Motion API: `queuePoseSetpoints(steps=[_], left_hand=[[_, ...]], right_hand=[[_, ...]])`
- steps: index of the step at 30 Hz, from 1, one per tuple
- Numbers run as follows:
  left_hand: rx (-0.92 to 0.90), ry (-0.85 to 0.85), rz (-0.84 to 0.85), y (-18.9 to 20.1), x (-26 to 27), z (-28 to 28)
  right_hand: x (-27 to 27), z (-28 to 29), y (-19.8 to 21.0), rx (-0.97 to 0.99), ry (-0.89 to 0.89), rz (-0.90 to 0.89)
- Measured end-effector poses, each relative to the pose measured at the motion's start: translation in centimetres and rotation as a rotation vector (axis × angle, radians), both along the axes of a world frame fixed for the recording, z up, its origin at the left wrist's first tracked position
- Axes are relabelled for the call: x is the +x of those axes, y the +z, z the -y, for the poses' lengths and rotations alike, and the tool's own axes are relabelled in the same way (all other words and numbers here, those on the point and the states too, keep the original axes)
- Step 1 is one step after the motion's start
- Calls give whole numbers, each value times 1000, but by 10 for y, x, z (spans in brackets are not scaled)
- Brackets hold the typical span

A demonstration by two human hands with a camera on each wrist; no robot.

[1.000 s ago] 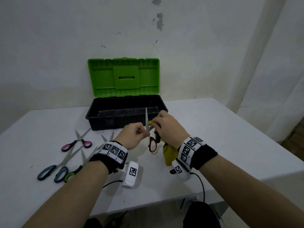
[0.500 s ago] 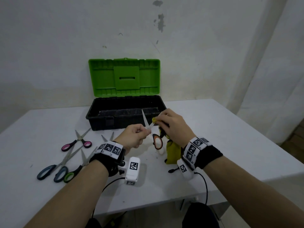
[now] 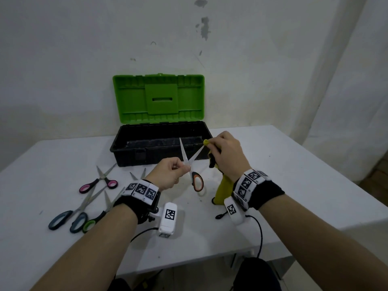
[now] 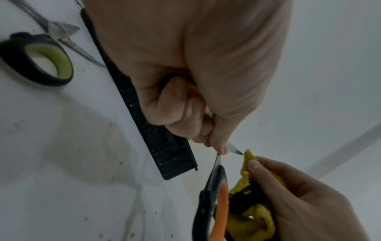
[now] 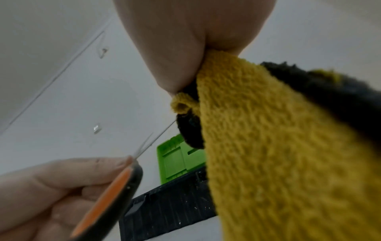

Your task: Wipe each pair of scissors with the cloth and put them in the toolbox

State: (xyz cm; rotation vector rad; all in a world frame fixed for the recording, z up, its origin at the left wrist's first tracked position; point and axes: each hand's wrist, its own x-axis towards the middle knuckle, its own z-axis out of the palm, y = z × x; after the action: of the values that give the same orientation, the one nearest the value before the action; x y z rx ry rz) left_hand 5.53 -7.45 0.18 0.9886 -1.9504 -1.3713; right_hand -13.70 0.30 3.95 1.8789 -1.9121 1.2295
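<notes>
1. Orange-handled scissors (image 3: 190, 162): held in the air over the white table (image 3: 294, 164), just in front of the toolbox (image 3: 134, 141). Blades spread in a V, tips pointing up and away toward the box; one orange loop hangs down toward the person. Long axis near upright, slightly tilted.
2. Left hand (image 3: 170, 175): fingers curled, pinching the scissors at the pivot where the two blades cross.
3. Right hand (image 3: 226, 154): fingers curled round a yellow cloth (image 3: 223, 190), pinching a fold of it over the tip of the right-hand blade. The rest of the cloth hangs down below the palm to the table.
4. Toolbox: black tray with its green lid (image 3: 158, 98) standing open at the rear, set against the wall; long side faces the person.
5. Pink-handled scissors (image 3: 98, 181): flat on the table to the left, blades pointing away toward the box.
6. Blue-grey-handled scissors (image 3: 67, 219): flat, nearer the table's front edge, blades pointing away and to the right.
7. Green-handled scissors (image 3: 90, 224): flat, just beside the blue-grey pair, partly hidden by the left wrist.
</notes>
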Motion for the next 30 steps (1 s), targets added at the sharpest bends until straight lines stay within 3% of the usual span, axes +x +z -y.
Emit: queuePoseSetpoints(steps=[5,9,12,14,17,20,23,28,30], left_hand=[[-173,-7,134,5,-2,-2],[-269,-1,187,5,0,-4],[-213,13,148,3,2,-1],[-115,22,83,2,2,1],[47,18,-56,3,-1,-3],[141,-26,-128,7,-4,-10],[165,-21,-161,9,-4,-12],[136,-27,-127,10,-2,-11],[127,-19,-107,10,-2,-11]], right_hand=[[24,-7,-8,149,172,-170],[16,2,0,250,14,-148],[-1,6,6,177,-113,-14],[0,2,2,63,-15,6],[14,-6,-10,35,225,-139],[13,-4,-13,15,284,-211],[6,-1,-10,-35,258,-209],[-8,8,2,-96,22,44],[-7,5,3,-133,26,45]])
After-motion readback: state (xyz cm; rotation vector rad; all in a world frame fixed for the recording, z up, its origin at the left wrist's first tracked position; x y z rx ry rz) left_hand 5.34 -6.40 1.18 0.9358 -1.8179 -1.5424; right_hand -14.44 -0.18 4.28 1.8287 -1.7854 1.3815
